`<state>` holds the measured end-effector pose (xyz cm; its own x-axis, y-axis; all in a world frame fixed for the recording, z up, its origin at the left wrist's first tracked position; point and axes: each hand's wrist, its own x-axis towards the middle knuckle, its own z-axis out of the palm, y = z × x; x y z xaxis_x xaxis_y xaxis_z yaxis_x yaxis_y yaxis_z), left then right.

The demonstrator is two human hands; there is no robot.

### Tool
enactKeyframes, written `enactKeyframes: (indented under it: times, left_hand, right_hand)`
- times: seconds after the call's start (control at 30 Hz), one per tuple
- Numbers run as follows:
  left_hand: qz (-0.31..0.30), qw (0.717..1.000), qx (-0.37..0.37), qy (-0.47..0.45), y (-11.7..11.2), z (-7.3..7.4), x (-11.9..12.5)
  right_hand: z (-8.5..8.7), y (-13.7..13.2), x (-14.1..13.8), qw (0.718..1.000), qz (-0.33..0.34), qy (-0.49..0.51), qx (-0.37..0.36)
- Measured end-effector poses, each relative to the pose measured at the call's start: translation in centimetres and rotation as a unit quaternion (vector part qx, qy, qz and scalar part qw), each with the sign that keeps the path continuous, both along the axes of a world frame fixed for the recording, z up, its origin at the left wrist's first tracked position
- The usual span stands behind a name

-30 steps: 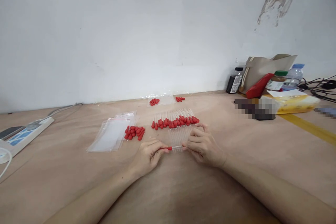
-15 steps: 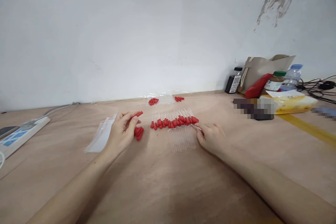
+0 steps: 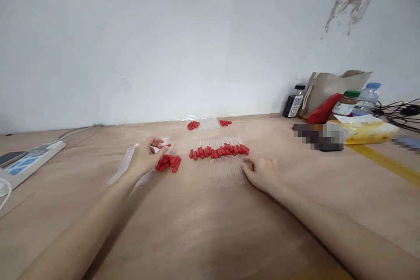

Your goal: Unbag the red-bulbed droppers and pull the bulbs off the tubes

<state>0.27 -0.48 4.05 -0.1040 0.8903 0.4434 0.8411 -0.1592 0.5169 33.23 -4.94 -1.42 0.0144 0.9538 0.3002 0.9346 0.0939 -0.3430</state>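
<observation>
My left hand [image 3: 146, 157] is curled, its fingertips pinching a small red rubber bulb [image 3: 168, 145] just above a loose heap of red bulbs [image 3: 169, 163]. My right hand [image 3: 262, 173] rests on the table with its fingers pinched on a clear glass tube at the right edge of a pile of bare glass tubes [image 3: 226, 171]. Behind that pile lies a row of several tubes fitted with red bulbs [image 3: 218, 151]. Clear plastic bags [image 3: 120, 171] lie under and left of my left hand.
Two clear bags holding red bulbs [image 3: 208, 123] lie by the wall. A power strip [image 3: 31, 162] sits at the far left. At the right are a paper bag [image 3: 337, 85], bottles [image 3: 367, 98], a tissue pack [image 3: 369, 130], cables [image 3: 400, 111] and yellow tape [image 3: 387, 160].
My hands, joined over one dropper, parted. The right laid it in the row, then dropped to the bare tubes. The left went to the bulb heap and holds a bulb.
</observation>
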Motion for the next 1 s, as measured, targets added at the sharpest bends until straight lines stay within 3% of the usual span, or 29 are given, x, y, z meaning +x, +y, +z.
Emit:
enactKeyframes:
  times: [0.13, 0.3, 0.77, 0.87, 1.0]
  left_hand:
    - [-0.012, 0.998, -0.019, 0.05, 0.5, -0.9, 0.6]
    - [0.011, 0.99, -0.03, 0.135, 1.0, -0.8, 1.3]
    - [0.025, 0.965, -0.225, 0.13, 2.7, -0.1, 2.0]
    - [0.032, 0.97, -0.208, 0.124, 2.4, 0.2, 2.0]
    - [0.026, 0.979, -0.114, 0.17, 1.9, 0.5, 3.0]
  right_hand:
    - [0.3, 0.4, 0.2, 0.998, 0.009, 0.034, -0.058]
    - [0.3, 0.5, 0.0, 0.997, 0.012, 0.049, -0.059]
    - [-0.2, 0.9, 0.3, 0.997, 0.03, 0.062, -0.048]
    - [-0.3, 0.9, 0.3, 0.997, 0.032, 0.059, -0.046]
    - [-0.3, 0.9, 0.2, 0.997, 0.029, 0.061, -0.039]
